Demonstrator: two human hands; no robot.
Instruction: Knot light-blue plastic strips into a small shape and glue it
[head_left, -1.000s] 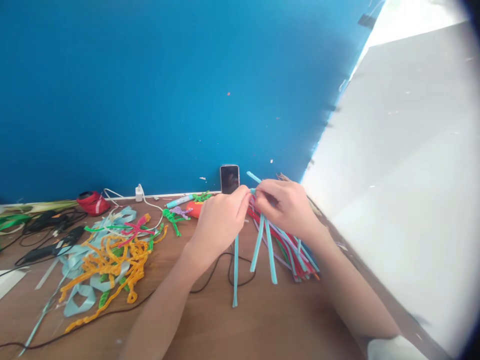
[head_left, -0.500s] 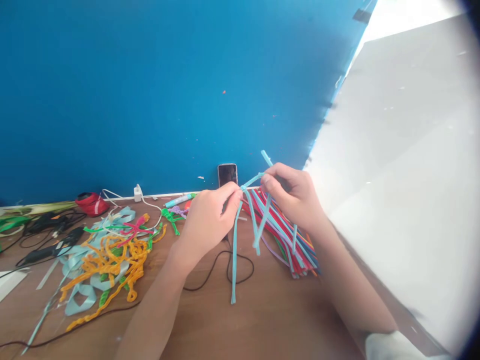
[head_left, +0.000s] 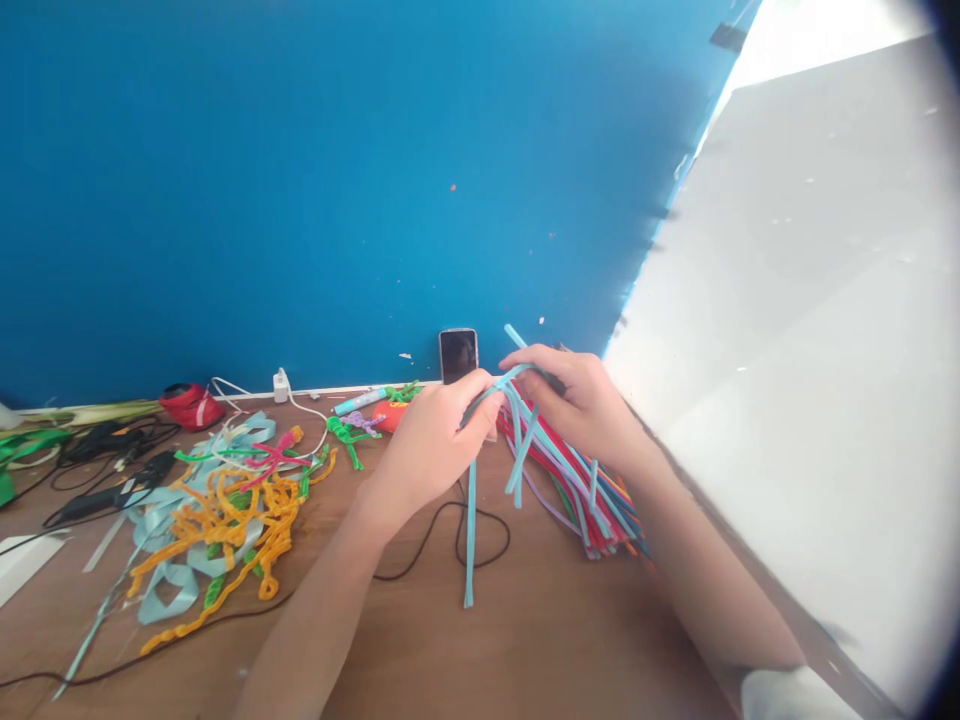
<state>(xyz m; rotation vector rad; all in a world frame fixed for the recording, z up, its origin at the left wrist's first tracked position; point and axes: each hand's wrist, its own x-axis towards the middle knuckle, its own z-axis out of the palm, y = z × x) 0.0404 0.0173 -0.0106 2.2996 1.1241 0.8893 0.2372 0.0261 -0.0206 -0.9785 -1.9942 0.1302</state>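
Light-blue pipe cleaners hang above the table, pinched near their crossing by the left hand, while the right hand grips one between thumb and fingers. The crossing could loosen if the left pinch slackens; dangling ends might snag in the colourful bundle beneath.

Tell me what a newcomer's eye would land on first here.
Probably the big blue wall filling much of the upper view. Near the centre, the left hand and right hand hold light-blue strips, with a multicoloured bundle lying beyond and below them. At left, an orange fuzzy tangle lies among pale-blue ribbon.
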